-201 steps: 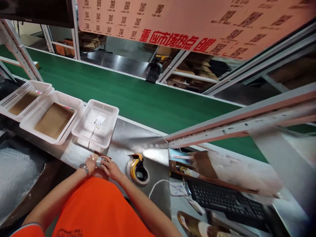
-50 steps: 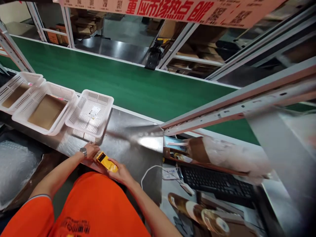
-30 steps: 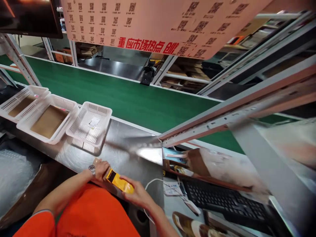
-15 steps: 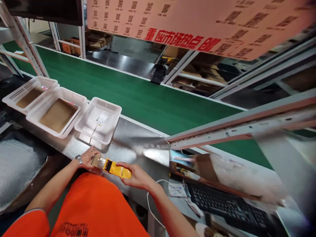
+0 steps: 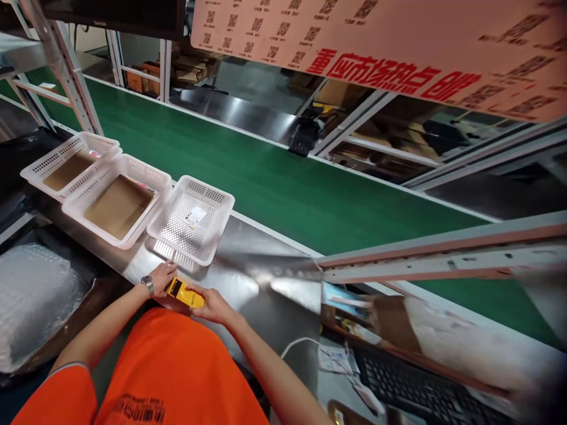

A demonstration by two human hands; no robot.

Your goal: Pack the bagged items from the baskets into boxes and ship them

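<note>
My right hand (image 5: 210, 304) is closed round a yellow handheld tool (image 5: 188, 293) with a black window at its far end. That dark end sits right against the fingers of my left hand (image 5: 162, 278), which wears a metal watch. The left fingers look bent round something small, mostly covered by the tool and too unclear to name. Both hands are low over the metal bench (image 5: 248, 248), close to my orange shirt. Just beyond them stands a white perforated basket (image 5: 221, 227) with a white label paper inside.
Two more white baskets, a middle one (image 5: 73, 219) and a left one (image 5: 33, 171), hold brown cardboard. Behind runs a green conveyor belt (image 5: 274, 183). To the right are a metal post (image 5: 420, 254) and a black keyboard (image 5: 411, 383). Bubble wrap (image 5: 39, 301) lies at left.
My right hand has brought the yellow tool leftward to my left hand, covering the brown piece seen there before. The view has shifted slightly, so the scene sits further right.
</note>
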